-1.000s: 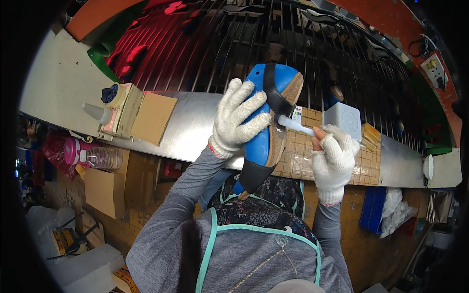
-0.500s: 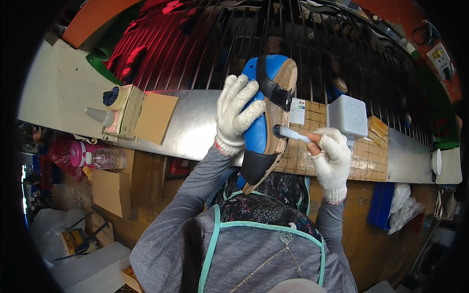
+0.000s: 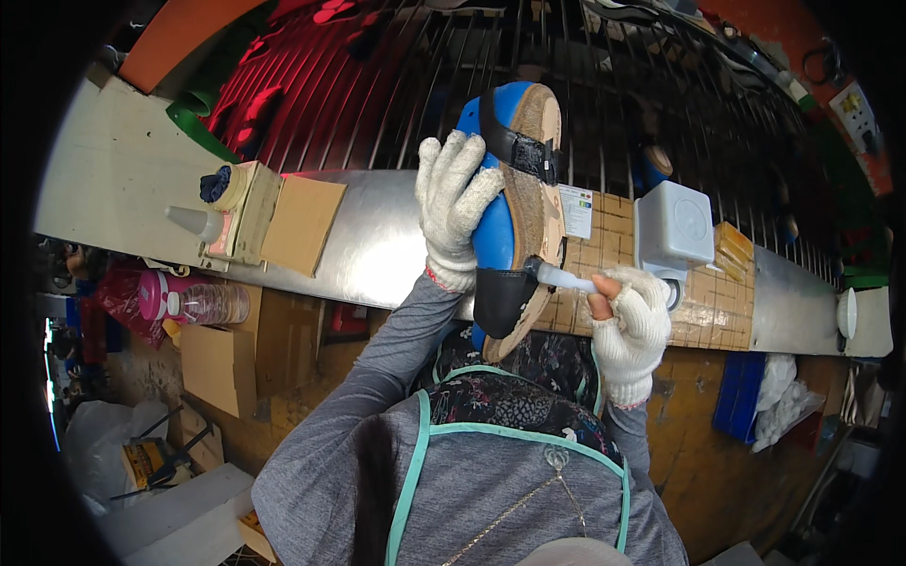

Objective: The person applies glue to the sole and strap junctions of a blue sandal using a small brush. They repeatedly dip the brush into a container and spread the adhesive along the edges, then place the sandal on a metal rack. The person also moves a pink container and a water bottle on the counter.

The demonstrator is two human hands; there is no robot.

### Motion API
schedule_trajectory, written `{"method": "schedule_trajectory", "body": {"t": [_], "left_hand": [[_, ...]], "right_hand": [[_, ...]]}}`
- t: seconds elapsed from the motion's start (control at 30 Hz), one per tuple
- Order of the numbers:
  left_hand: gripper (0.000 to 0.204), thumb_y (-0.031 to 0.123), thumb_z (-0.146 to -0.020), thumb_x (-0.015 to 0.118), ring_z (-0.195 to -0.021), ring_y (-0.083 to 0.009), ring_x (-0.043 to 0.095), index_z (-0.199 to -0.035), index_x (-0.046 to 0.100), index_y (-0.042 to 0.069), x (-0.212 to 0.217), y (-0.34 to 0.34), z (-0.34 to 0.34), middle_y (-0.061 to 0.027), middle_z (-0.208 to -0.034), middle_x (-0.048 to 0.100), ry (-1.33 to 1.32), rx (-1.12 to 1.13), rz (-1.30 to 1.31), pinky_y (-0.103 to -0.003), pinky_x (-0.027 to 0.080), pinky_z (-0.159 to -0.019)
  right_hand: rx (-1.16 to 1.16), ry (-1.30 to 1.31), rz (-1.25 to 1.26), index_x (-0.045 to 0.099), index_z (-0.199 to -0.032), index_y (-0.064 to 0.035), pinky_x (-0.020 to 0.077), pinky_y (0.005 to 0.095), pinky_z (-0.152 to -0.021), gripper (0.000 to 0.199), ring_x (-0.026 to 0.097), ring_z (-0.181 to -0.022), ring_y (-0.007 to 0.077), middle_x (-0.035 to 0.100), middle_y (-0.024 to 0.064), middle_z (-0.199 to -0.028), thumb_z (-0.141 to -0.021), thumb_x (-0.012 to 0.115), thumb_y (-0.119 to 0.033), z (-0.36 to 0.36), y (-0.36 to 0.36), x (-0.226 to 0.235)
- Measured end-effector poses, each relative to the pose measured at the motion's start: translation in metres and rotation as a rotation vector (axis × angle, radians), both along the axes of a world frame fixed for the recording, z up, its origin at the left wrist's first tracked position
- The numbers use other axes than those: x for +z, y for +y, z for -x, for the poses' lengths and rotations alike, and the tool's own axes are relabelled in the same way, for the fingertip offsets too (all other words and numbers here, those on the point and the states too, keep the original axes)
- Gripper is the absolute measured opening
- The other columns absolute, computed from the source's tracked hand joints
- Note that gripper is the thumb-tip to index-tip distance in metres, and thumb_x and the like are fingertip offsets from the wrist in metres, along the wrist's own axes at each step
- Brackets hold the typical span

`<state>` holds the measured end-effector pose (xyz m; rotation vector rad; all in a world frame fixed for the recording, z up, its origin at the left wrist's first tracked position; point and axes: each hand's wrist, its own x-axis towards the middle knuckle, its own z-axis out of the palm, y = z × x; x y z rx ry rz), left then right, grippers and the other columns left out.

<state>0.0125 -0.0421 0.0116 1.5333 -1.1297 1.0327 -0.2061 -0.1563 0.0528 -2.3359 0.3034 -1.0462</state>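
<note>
A white knit glove covers my left hand (image 3: 455, 212), which grips a blue shoe last (image 3: 493, 236) from its left side. On the last sits a sandal (image 3: 530, 209) with black straps and a brown footbed edge, held upright with its side turned to the right. My right hand (image 3: 634, 325), also gloved but with bare thumb and fingertip showing, pinches the white handle of a small brush (image 3: 568, 278). The brush's dark tip touches the sandal's edge near the lower black strap.
Behind the metal-topped bench (image 3: 368, 236) runs a rack of metal rods (image 3: 396, 104), lit red on the left. A grey-white plastic container (image 3: 675, 224) and yellowish blocks (image 3: 732, 247) stand on the cardboard at right. At left are a cardboard piece (image 3: 302, 226) and a box with a cone-shaped nozzle (image 3: 193, 224).
The brush tip has slid down along the sandal's edge to the lower strap, and my right hand has lowered with it. The sandal on its last has shifted slightly up and turned.
</note>
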Motion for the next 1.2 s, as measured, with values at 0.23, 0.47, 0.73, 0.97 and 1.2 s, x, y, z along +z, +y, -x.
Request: {"method": "schedule_trajectory", "body": {"t": [0.23,0.47,0.73,0.97,1.2], "left_hand": [[0.046,0.027,-0.084,0.076,-0.127,-0.0376,0.058,-0.124,0.058,0.019,0.005,-0.004,-0.004,-0.0147,-0.134,0.06,-0.034,0.01,0.035,-0.059,0.032,-0.115],[0.043,0.027,-0.085,0.076,-0.127,-0.0365,0.058,-0.123,0.059,0.02,-0.005,-0.005,-0.008,-0.0132,-0.133,0.062,0.033,0.114,0.08,-0.059,0.031,-0.116],[0.048,0.028,-0.082,0.079,-0.126,-0.0351,0.059,-0.126,0.061,0.022,-0.021,-0.002,-0.013,-0.0112,-0.133,0.063,0.07,0.177,0.044,-0.058,0.03,-0.116],[0.049,0.029,-0.083,0.079,-0.129,-0.0328,0.056,-0.128,0.06,0.023,-0.023,-0.001,-0.011,-0.0101,-0.135,0.061,0.094,0.15,0.028,-0.056,0.027,-0.119],[0.05,0.031,-0.084,0.078,-0.129,-0.0331,0.056,-0.129,0.059,0.023,-0.02,0.001,-0.015,-0.0104,-0.135,0.062,0.08,0.156,-0.016,-0.056,0.025,-0.12]], "right_hand": [[0.026,-0.037,-0.328,0.072,-0.103,0.0026,0.0506,0.0272,-0.065,0.019,0.062,-0.08,0.0138,0.064,0.008,-0.097,-0.09,0.073,-0.011,-0.026,-0.024,0.002],[0.114,0.129,-0.815,0.07,-0.103,0.0071,0.043,0.023,-0.061,0.022,0.053,-0.073,0.0082,0.058,0.0042,-0.09,-0.093,0.069,-0.012,-0.026,0.001,-0.002],[0.096,0.149,-0.777,0.069,-0.102,0.0069,0.0384,0.0249,-0.069,0.028,0.05,-0.079,0.0104,0.055,0.0035,-0.089,-0.094,0.068,-0.02,-0.003,0.036,0.0],[-0.038,0.088,-0.387,0.074,-0.105,0.0013,0.0449,0.0309,-0.074,0.021,0.057,-0.084,0.0179,0.062,0.0083,-0.094,-0.09,0.074,-0.014,-0.017,0.024,-0.005],[-0.094,0.088,-0.207,0.076,-0.102,-0.0025,0.0445,0.0337,-0.08,0.019,0.06,-0.089,0.0244,0.067,0.0103,-0.097,-0.086,0.076,-0.014,-0.021,0.013,-0.003]]}}
